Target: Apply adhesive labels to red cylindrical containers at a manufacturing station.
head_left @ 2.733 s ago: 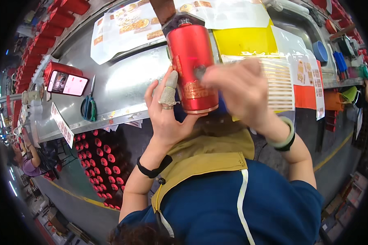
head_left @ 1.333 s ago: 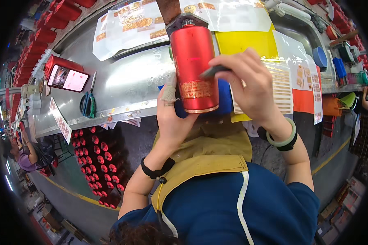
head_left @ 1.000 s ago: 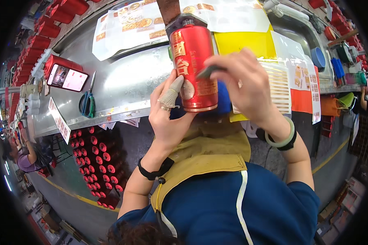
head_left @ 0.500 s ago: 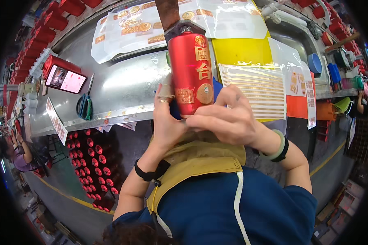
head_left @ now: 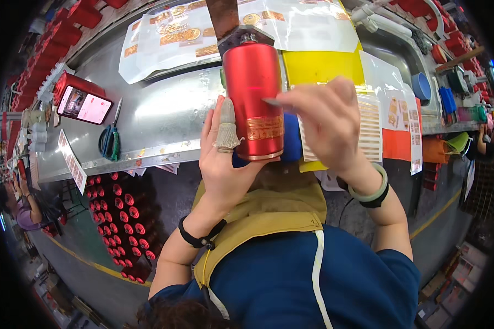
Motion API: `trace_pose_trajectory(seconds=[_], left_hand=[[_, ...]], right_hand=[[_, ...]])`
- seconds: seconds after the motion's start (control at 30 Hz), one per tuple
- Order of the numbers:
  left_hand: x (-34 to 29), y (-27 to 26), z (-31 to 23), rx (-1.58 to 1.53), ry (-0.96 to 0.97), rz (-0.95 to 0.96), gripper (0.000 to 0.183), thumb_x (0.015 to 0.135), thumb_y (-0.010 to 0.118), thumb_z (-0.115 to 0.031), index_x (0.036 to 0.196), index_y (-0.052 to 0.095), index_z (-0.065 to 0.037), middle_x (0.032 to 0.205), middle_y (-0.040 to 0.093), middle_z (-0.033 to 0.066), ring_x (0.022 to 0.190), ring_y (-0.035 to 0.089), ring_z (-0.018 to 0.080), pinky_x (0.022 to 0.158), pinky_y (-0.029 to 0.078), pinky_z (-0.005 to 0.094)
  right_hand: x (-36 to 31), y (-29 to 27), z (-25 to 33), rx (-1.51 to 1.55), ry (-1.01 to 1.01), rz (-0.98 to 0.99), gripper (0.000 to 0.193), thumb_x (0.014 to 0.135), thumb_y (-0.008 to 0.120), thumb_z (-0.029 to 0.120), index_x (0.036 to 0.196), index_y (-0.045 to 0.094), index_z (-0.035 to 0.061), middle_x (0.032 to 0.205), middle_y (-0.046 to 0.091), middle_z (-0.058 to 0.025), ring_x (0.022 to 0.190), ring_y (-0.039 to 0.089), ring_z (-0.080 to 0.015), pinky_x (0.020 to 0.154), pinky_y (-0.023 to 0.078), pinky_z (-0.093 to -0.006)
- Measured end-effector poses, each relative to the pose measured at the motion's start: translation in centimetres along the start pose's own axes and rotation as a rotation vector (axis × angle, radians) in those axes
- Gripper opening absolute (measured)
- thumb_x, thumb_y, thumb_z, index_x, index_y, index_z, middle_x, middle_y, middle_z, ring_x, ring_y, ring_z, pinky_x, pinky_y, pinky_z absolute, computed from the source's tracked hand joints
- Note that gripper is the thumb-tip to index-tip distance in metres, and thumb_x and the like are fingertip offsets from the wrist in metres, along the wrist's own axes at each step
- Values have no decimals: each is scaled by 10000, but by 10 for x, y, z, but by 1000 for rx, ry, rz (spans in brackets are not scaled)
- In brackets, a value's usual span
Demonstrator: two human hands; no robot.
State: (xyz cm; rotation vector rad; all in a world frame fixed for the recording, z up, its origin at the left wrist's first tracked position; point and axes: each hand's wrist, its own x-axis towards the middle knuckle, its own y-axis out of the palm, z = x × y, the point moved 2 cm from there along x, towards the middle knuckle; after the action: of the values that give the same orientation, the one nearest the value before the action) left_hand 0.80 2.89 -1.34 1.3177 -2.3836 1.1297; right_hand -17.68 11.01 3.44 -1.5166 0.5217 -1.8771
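A glossy red bottle with a gold emblem low on its side stands in front of me, its neck end against a dark metal holder. My left hand holds it, fingers along its left side and thumb under its base. A pale cloth-like wrap covers one finger. My right hand is at the bottle's right side, smeared by motion. Its fingers are bent together in a pinch, and a small grey tip points at the red surface. What that tip belongs to cannot be made out.
Gold sticker sheets lie behind the bottle, with a striped strip sheet at right. Left on the metal bench are scissors and a phone leaning on a red bottle. Red bottles are stacked below. Another person sits far left.
The bottle has turned, so its large gold characters and round seal are out of sight. My right hand has risen from the base to the bottle's right side. My left fingers have stretched up along it.
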Motion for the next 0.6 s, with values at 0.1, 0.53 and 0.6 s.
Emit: trace_pose_trajectory(seconds=[0.1, 0.53, 0.6], left_hand=[[-4, 7, 7, -42, -48, 16, 1065, 637, 1003, -181, 1528, 468, 50, 1465, 589, 265, 1315, 622, 376, 1094, 499, 441], [1, 6, -7, 19, 50, -24, 1028, 674, 956, -126, 1543, 439, 57, 1440, 594, 270, 1177, 684, 394, 955, 584, 410], [4, 2, -6, 31, 73, -11, 1034, 674, 957, -124, 1549, 434, 51, 1453, 580, 266, 1203, 666, 406, 950, 585, 415]], right_hand=[[-19, -9, 38, 273, -147, 146, 169, 808, 751, 82, 969, 745, 135, 896, 742, 6, 693, 524, -214, 683, 411, -366], [5, 9, 20, 125, 86, 119, 251, 747, 724, 160, 996, 748, 139, 912, 672, 14, 771, 541, -199, 751, 440, -357], [12, 8, 10, 83, 64, 39, 256, 754, 721, 160, 1008, 752, 151, 940, 681, 25, 784, 546, -198, 750, 429, -361]])
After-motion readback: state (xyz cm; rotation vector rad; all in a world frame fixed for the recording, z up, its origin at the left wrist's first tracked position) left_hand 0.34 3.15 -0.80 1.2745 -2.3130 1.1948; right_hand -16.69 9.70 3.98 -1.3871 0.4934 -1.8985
